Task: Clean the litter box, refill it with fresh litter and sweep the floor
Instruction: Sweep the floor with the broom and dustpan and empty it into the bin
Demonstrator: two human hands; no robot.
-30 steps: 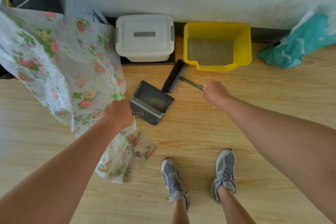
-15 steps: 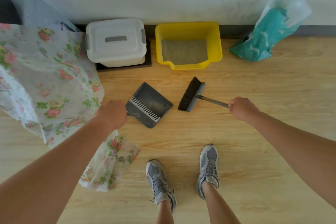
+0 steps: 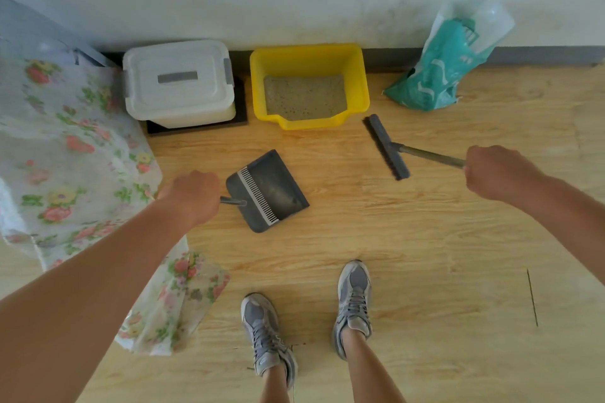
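A yellow litter box [image 3: 309, 56] stands against the wall with grey-tan litter [image 3: 304, 96] in it. My left hand [image 3: 193, 196] is closed around the handle of a dark grey dustpan [image 3: 266, 190] that rests on the wooden floor, its mouth pointing right. My right hand [image 3: 497, 173] grips the thin handle of a grey broom [image 3: 386, 145]. The broom head is on the floor, just right of the litter box's front corner and apart from the dustpan.
A white lidded bin [image 3: 178, 82] sits on a dark mat left of the litter box. A teal and clear plastic bag [image 3: 448, 65] leans on the wall at right. Floral cloth [image 3: 65, 157] hangs at left. My two grey shoes [image 3: 355, 298] stand below.
The broom head has swung from in front of the dustpan out to the right, past the litter box's front corner. The dustpan stays put. My view has shifted right.
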